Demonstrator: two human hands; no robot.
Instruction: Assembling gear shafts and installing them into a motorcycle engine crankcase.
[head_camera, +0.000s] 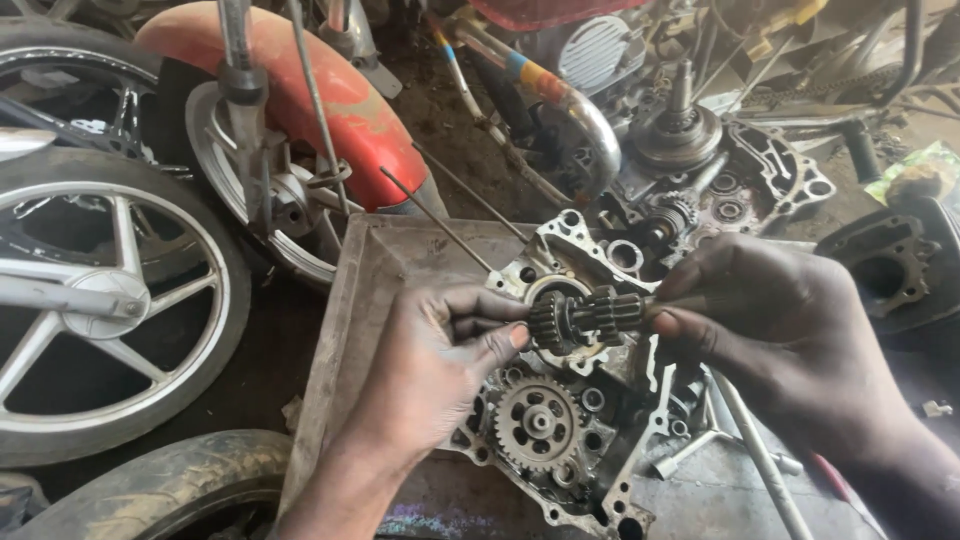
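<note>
Held between both hands above opened grey aluminium engine crankcase half (600, 440) on dented metal tray (375, 290): dark steel gear-cluster shaft (585, 318), left hand (440, 365) fingertips pinching one end, right hand (775, 330) gripping other. Shaft out; large drilled gear (538, 422) still seated inside.

The single head-worn camera looks steeply down and slightly forward from close above the person's grease-darkened left hand (440, 365) and right hand (775, 330), taking in the grey metal engine crankcase half (560, 430) on its shallow metal tray (370, 290), with silver spoked motorcycle wheels (100, 300) at the left edge.
</note>
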